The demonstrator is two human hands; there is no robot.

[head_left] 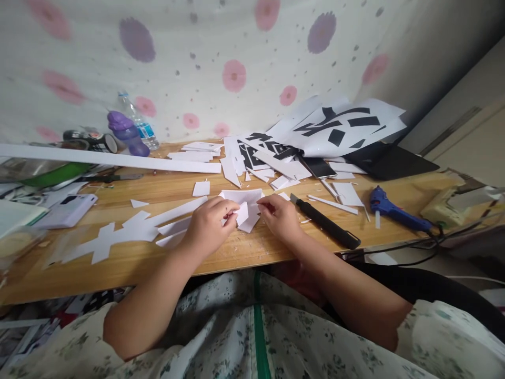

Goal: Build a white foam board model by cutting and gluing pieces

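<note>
Both my hands rest on the wooden table [244, 252] and pinch a small white foam-board cut-out [246, 210]. My left hand [209, 223] has its fingers closed on the piece's left side. My right hand [281, 216] grips its right edge with curled fingers. A black utility knife [325, 228] lies just right of my right hand. White cut shapes [130, 231] lie left of my left hand.
A blue glue gun [394, 210] with its black cord lies at the right. Printed sheets with black shapes [339, 129], white strips [118, 159], a purple bottle [126, 131], a water bottle [140, 123] and a black tablet [389, 160] crowd the back. Clutter fills the left edge.
</note>
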